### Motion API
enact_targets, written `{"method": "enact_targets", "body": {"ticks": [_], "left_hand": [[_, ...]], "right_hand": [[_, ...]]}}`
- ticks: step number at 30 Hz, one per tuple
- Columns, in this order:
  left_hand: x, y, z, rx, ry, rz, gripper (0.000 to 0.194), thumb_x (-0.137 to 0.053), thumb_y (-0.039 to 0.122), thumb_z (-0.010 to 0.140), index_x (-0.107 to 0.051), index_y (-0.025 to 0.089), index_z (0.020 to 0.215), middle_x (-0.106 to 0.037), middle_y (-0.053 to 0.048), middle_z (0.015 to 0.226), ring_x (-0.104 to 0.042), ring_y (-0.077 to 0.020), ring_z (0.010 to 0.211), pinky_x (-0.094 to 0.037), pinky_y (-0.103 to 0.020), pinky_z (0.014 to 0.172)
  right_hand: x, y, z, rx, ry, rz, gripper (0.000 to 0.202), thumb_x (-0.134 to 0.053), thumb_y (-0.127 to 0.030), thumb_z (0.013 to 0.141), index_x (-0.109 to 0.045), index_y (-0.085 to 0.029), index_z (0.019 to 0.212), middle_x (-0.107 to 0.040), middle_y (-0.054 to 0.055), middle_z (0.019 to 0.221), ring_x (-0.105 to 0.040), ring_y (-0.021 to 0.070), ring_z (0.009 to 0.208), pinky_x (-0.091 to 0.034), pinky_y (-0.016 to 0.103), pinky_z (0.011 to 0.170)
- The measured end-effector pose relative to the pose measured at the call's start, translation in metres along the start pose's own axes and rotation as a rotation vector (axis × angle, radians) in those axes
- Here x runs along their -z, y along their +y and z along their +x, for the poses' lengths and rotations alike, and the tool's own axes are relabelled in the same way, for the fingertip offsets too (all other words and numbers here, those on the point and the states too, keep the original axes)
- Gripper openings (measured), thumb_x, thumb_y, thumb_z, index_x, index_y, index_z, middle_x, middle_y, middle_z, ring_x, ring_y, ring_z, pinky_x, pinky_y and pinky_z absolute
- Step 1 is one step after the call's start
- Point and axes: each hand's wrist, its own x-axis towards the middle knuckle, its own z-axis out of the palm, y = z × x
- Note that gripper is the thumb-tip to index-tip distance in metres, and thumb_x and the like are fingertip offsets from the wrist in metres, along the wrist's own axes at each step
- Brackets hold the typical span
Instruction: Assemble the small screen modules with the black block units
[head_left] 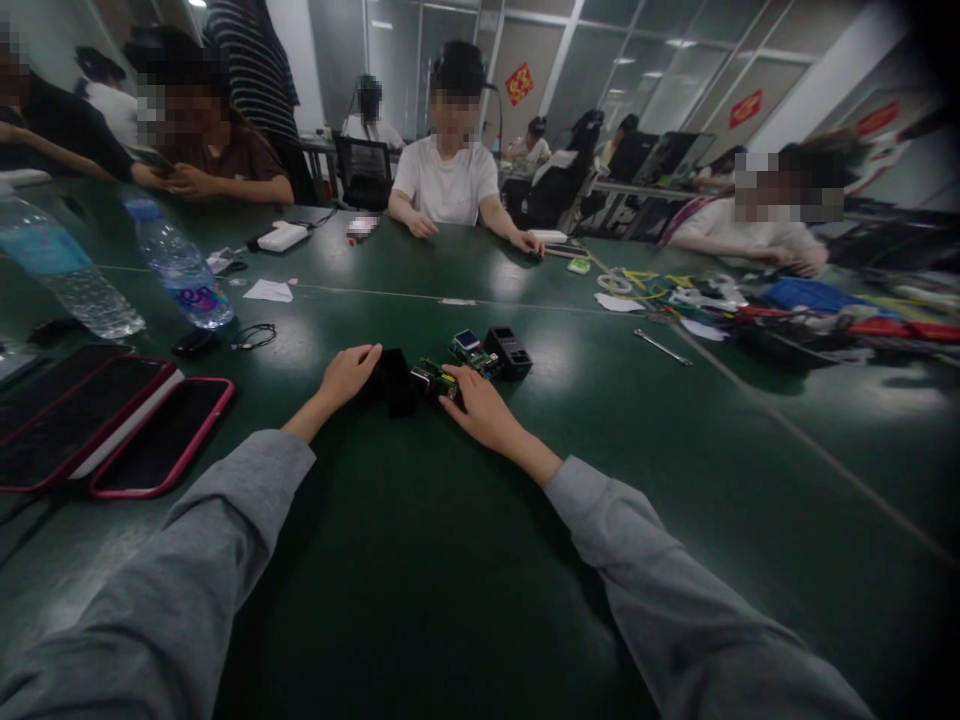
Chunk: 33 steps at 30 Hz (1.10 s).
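Near the middle of the dark green table, my left hand (347, 374) has its curled fingers against the left side of a black plastic case (397, 384), gripping it. My right hand (481, 408) is closed on a green circuit board (424, 376) with metal connectors, just right of the case; its fingers partly cover the board. Right behind that hand lies another circuit board (468, 343) with a small screen. A second black case (510, 352) with cut-outs stands beside this board.
Two water bottles (180, 265) and phones in red cases (165, 437) are on the left. A wrench (662, 347) lies to the right, before a heap of cables and tools (810, 310). Across the table sits a person in a white shirt (448, 180); others sit around.
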Motion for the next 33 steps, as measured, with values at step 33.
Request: {"method": "enact_targets", "body": {"ticks": [33], "left_hand": [[0.0016, 0.0021, -0.0006, -0.017, -0.009, 0.014, 0.049, -0.030, 0.054, 0.093, -0.051, 0.019, 0.067, -0.055, -0.002, 0.066, -0.049, -0.0162, 0.063, -0.034, -0.028, 0.060]], "right_hand": [[-0.0023, 0.0024, 0.0000, 0.007, 0.009, 0.002, 0.048, -0.048, -0.035, 0.095, -0.038, -0.017, 0.139, -0.054, 0.014, 0.127, -0.052, 0.0288, 0.119, -0.046, 0.049, 0.098]]}}
